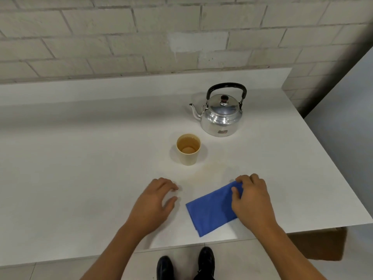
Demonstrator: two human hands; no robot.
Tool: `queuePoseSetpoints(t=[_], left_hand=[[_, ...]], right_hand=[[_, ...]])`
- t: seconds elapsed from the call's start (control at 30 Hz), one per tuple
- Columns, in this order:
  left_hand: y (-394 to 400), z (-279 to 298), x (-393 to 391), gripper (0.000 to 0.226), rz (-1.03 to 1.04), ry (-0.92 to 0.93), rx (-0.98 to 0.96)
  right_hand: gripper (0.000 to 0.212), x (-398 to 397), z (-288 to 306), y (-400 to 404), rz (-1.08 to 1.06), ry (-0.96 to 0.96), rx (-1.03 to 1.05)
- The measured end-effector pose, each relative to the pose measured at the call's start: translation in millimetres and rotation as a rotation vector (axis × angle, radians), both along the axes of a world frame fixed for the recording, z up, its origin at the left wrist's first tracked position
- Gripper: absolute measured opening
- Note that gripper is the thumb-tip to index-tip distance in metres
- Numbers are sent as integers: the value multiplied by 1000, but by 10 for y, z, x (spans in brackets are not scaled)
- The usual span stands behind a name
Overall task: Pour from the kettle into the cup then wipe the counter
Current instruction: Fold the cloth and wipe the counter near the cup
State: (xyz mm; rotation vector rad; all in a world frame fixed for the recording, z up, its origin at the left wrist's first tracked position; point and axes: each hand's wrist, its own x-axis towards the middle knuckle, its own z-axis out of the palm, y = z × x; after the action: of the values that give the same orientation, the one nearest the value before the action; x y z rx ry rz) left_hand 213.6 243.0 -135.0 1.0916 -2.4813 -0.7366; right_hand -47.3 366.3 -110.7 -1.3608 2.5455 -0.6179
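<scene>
Step in hand: wiping, judged from the cup already holding liquid and the kettle set down upright
Kettle [221, 116]: stands at the back right of the bench [80, 158], lid on, handle up, spout towards the left, well apart from both hands
Cup [188, 151]: just in front and to the left of the kettle, upright, partly filled with a pale brownish liquid
Spill [210, 170]: a faint tan smear on the bench between the cup and the cloth (hard to see its edges)
Cloth [212, 209]: blue, folded flat, lying near the front edge of the bench, its far corner under the right hand
Right hand [251, 199]: lies on the cloth, fingers curled over its far corner and thumb pressing the fabric, so gripping the cloth
Left hand [155, 201]: empty, fingers loosely spread, resting on the bare bench beside the cloth
How to do it well: keep the palm flat on the cloth, push forward and left over the smear in overlapping passes, and stop short of the cup so it is not knocked
Risk: the cloth may bunch if only its corner is held
</scene>
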Motion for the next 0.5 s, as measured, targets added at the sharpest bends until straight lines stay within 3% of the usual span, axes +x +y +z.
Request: queuePoseSetpoints(t=[0.07, 0.23, 0.33, 0.5], left_hand=[[-134, -31, 179, 46, 5, -66, -17], [-340, -157, 483, 82, -33, -241, -18], [-339, -226, 495, 86, -7, -280, -33], [-322, -298, 498, 80, -13, -318, -133]], right_hand=[[32, 155, -36, 21, -12, 34, 64], [74, 384, -96, -1, -57, 125, 209], [83, 363, -124, -5, -69, 131, 241], [79, 122, -210, 26, -85, 86, 230]])
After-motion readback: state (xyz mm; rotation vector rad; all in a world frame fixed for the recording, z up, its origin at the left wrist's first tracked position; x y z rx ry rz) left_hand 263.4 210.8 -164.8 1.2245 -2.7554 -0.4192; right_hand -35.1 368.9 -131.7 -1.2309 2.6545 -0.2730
